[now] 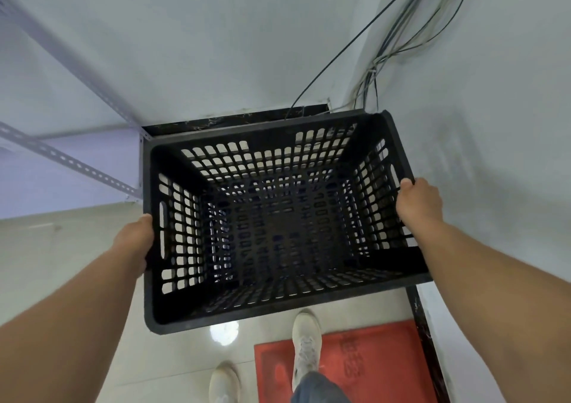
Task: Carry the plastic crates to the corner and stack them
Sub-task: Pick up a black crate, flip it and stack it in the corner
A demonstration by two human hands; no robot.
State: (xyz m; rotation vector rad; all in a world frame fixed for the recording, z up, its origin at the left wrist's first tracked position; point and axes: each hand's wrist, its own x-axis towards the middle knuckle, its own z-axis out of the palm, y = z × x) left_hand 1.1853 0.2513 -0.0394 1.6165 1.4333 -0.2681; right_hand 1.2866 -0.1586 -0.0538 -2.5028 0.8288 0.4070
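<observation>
Both hands (136, 236) grip black crate (272, 313) over tile floor (61, 248), by corner w/ red mat (340, 362).

One black crate (272, 223), two hands, two white shoes, one red mat (370, 368), one cable bundle (398, 41)

Fingers of left hand (136, 239) hidden behind the black crate (272, 313) wall. Right hand (417, 200) fingertips curled out of sight over the rim. Cables (398, 32) cut off at the top edge. Red mat (364, 371) lettering unreadable, cropped below.
</observation>
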